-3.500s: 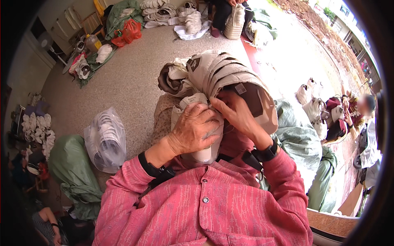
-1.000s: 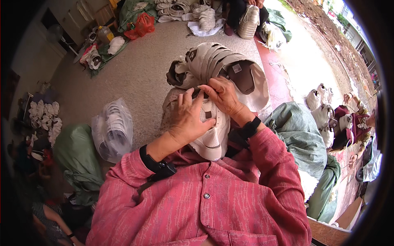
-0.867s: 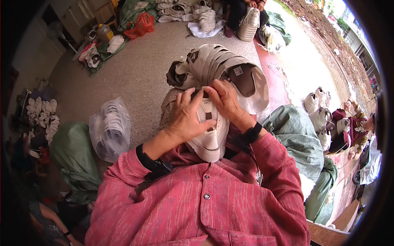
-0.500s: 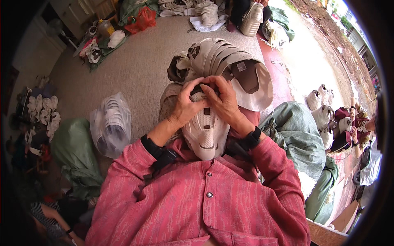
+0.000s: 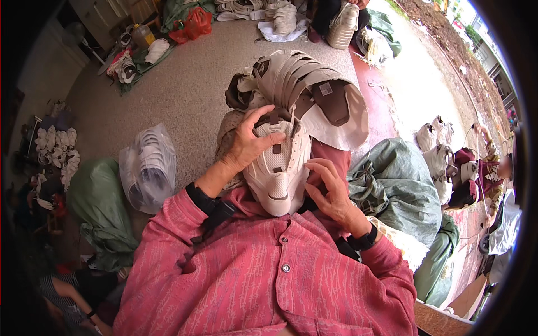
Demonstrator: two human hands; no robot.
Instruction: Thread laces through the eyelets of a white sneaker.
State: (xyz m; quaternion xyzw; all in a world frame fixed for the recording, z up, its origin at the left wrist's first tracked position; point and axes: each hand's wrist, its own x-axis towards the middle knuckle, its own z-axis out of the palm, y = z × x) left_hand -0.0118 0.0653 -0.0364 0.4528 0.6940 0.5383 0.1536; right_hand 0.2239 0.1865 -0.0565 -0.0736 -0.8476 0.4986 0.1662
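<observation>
A white shoe upper (image 5: pixel 278 178) with a perforated tongue lies in my lap, its toe toward me. My left hand (image 5: pixel 246 143) grips its collar, the thumb pressed on the tongue and the fingers round the far left edge. Beside the upper's right flank is my right hand (image 5: pixel 335 197), fingers loosely bent and apart, with nothing in it. Whether those fingertips touch the flank I cannot tell. Just beyond, a row of nested white shoe uppers (image 5: pixel 291 73) with brown linings leans across my knees.
A clear plastic bag of uppers (image 5: pixel 148 168) and a green sack (image 5: pixel 101 207) stand on my left. On my right sits a grey-green sack (image 5: pixel 400 185). Other people work nearby, one with a stack of uppers (image 5: pixel 343 28) at the far side. A red bag (image 5: pixel 193 25) lies on the floor.
My right hand has left the upper's collar and moved down and right to beside its flank. The left hand keeps its hold, and the upper's opening now shows.
</observation>
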